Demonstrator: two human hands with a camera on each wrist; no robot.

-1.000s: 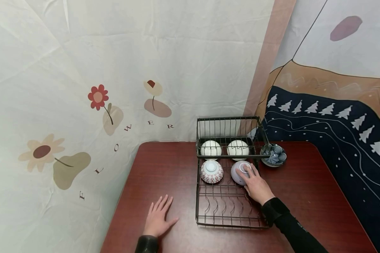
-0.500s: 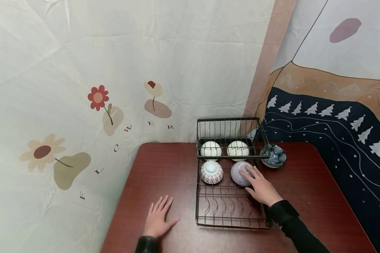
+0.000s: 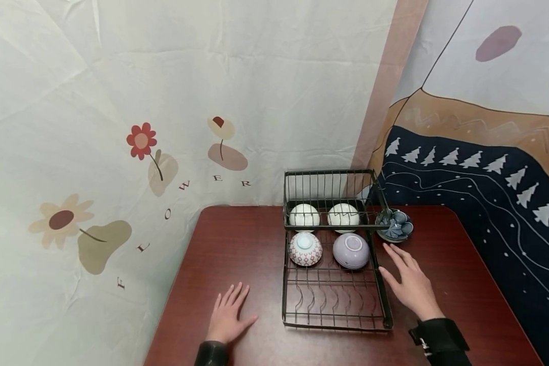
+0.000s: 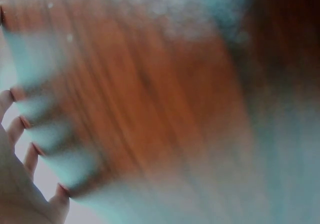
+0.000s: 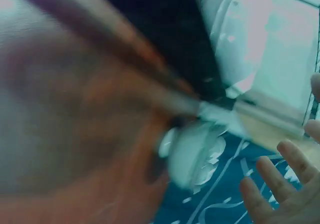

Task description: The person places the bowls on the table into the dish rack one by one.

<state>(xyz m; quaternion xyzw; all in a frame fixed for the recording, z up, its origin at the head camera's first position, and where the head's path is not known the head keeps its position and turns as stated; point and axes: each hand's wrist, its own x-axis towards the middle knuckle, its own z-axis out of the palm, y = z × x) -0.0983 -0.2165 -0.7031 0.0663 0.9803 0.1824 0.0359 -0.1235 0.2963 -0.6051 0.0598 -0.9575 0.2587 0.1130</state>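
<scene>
A lavender bowl (image 3: 351,251) lies upside down on the lower tier of a black wire dish rack (image 3: 320,324). To its left a white bowl with a red pattern (image 3: 305,249) is likewise upturned. Two white bowls, one on the left (image 3: 304,215) and one on the right (image 3: 343,215), show behind the upper basket's wires. My right hand (image 3: 410,280) is just right of the rack, fingers extended, holding nothing; its fingers also appear in the right wrist view. On the table left of the rack, my left hand (image 3: 229,314) rests with fingers spread.
Behind the right hand, a dish (image 3: 395,239) carries several small blue-grey cups (image 3: 400,217) beside the rack. The reddish-brown table (image 3: 238,239) meets a printed cloth backdrop (image 3: 256,101) at its back edge.
My right hand has let go of the lavender bowl and moved right, off the rack. The bowl stays in place on the rack. My left hand has not moved.
</scene>
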